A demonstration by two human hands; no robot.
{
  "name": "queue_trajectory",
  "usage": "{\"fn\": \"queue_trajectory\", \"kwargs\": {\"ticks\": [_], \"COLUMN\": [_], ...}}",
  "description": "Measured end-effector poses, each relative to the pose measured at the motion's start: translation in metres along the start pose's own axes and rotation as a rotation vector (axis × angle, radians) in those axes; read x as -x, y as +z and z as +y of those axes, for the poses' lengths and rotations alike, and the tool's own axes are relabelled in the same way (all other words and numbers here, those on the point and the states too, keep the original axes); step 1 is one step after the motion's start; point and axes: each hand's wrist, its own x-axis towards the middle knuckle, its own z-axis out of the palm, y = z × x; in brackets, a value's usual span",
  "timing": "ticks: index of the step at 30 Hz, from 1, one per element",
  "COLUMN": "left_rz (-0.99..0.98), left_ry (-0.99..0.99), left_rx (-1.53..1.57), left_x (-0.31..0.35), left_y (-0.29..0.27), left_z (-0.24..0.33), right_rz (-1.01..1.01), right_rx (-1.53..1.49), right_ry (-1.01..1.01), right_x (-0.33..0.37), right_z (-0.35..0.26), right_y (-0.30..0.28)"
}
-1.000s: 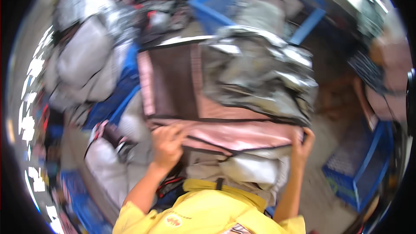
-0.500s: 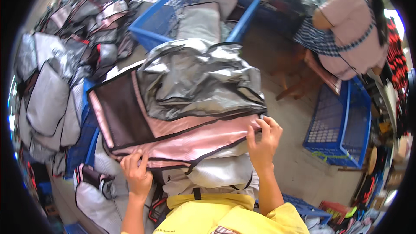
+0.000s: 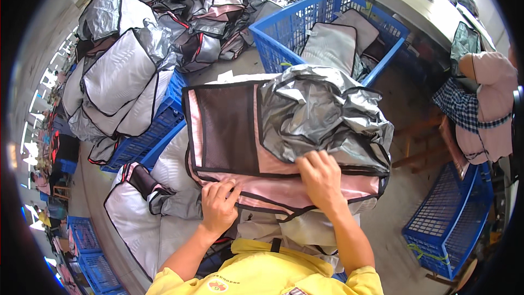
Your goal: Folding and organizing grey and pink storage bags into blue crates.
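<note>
In front of me a pink fabric bag (image 3: 311,188) with black edging lies spread on a stack of pale padded pieces. It has a dark mesh panel (image 3: 228,131) at its left and a crumpled silver foil lining (image 3: 327,114) heaped on its right part. My left hand (image 3: 220,205) has its fingers curled on the near pink strip, left of the middle. Farther in and to the right, my right hand (image 3: 321,179) is closed on the bag where the silver lining meets the black edging. Its fingertips are partly hidden by the hand itself.
A blue crate (image 3: 262,43) with grey padded panels stands beyond the bag. Padded pieces (image 3: 117,76) are heaped on blue crates at the left, with more piled behind. At the right, a person in pink (image 3: 486,109) sits near another blue crate (image 3: 445,229).
The view has swung left. My right hand has left the bag's right corner and moved inward to the middle, by the lining. My left hand has shifted rightward along the near edge.
</note>
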Motion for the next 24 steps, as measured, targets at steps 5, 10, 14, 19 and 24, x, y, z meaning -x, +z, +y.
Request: {"fn": "queue_trajectory", "kwargs": {"ticks": [5, 10, 14, 19, 24], "left_rz": [-0.431, -0.110, -0.359, -0.288, -0.314], "left_ry": [-0.006, -0.517, -0.382, -0.212, -0.247], "left_rx": [0.191, 0.683, 0.487, 0.342, 0.317], "left_x": [-0.037, -0.108, -0.144, -0.131, -0.135], "left_y": [-0.060, -0.064, -0.031, 0.004, 0.022], "left_z": [-0.002, 0.018, 0.037, 0.026, 0.033], "right_rz": [0.027, 0.049, 0.084, 0.510, 0.363], "right_rx": [-0.077, -0.174, -0.169, -0.038, 0.289], "right_ry": [-0.072, -0.125, -0.129, 0.112, 0.495], "right_x": [0.026, 0.047, 0.061, 0.069, 0.068], "right_z": [-0.038, -0.078, -0.082, -0.045, 0.021], "right_y": [-0.018, 0.002, -0.005, -0.067, -0.077]}}
